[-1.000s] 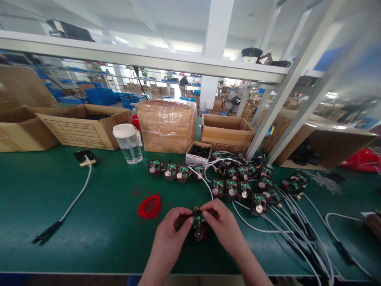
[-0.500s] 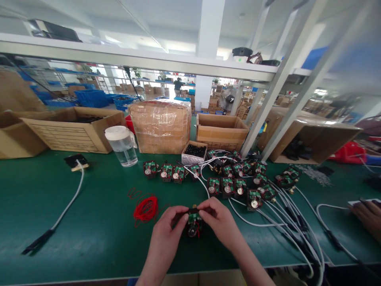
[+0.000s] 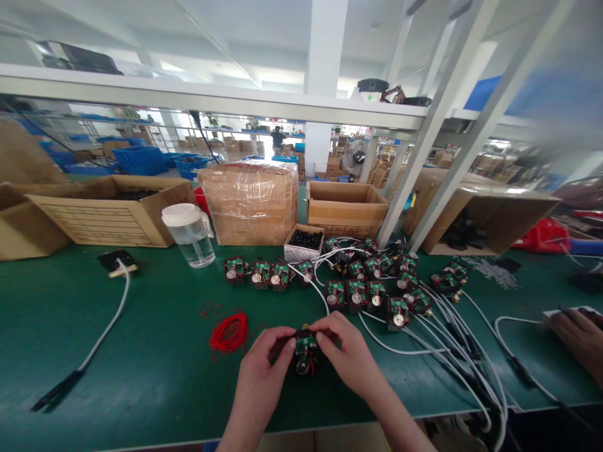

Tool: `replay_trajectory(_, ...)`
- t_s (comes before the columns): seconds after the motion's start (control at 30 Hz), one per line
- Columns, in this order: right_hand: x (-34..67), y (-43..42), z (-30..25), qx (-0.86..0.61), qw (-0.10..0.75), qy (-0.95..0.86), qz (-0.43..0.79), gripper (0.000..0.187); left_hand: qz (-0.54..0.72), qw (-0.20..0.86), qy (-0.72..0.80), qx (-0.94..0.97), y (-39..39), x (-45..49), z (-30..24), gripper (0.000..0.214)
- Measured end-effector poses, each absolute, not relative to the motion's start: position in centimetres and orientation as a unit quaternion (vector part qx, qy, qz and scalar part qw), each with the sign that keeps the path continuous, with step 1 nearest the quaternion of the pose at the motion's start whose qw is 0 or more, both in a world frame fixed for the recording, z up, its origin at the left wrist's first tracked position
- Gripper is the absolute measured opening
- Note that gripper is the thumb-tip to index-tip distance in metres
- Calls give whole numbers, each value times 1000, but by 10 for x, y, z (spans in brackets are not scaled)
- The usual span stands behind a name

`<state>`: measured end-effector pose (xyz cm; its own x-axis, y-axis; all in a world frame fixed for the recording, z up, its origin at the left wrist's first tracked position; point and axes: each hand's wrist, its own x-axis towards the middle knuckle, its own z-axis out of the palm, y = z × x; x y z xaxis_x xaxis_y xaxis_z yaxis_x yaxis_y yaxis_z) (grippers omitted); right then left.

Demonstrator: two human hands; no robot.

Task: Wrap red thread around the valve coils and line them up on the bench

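A small black housing with a green circuit board (image 3: pixel 306 351) rests on the bench near its front edge. It carries a round metallic part, red wires and a brass-coloured piece at the top. My left hand (image 3: pixel 266 367) grips its upper left side between thumb and fingers. On the upper right side, my right hand (image 3: pixel 346 351) holds the same housing, fingertips at its top edge. A loose coil of red wire (image 3: pixel 228 333) lies left of my left hand. Several similar circuit-board housings (image 3: pixel 357 294) stand beyond my right hand, some with white cables.
Behind are a water jug (image 3: pixel 189 235), a taped carton (image 3: pixel 249 204), a small box of black parts (image 3: pixel 304 243) and open cartons. White cables (image 3: pixel 464 351) spread to the right. A cabled black part (image 3: pixel 117 262) lies left. Another person's hand (image 3: pixel 577 333) is at far right.
The view has shifted slightly. Both hands keep nearly the same grip on the housing, with no clear movement of other things on the bench.
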<state>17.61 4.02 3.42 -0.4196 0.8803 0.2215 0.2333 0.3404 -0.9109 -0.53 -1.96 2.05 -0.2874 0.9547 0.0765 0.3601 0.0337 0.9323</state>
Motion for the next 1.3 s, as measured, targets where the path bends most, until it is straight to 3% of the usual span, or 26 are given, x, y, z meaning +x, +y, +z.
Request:
replay_trajectory(0.13, 169, 40, 36, -402, 389, -710, 427, 11, 461, 324, 646, 515, -16, -7, 19, 28)
replay_trajectory(0.47, 167, 41, 26, -415, 418, -668, 454, 17, 427, 306, 675, 518, -9, -14, 21, 39)
replay_trajectory(0.67, 181, 38, 23, -371, 397, -684, 487, 30, 459, 349, 644, 503, -21, -16, 15, 38)
replay_trajectory(1.03, 189, 22, 15, -365, 345, -729, 466, 68, 472, 433, 591, 490, -36, -13, 0, 54)
replay_trajectory(1.3, 184, 16, 5, -374, 351, -722, 464, 70, 474, 413, 593, 503, -35, -11, -5, 54)
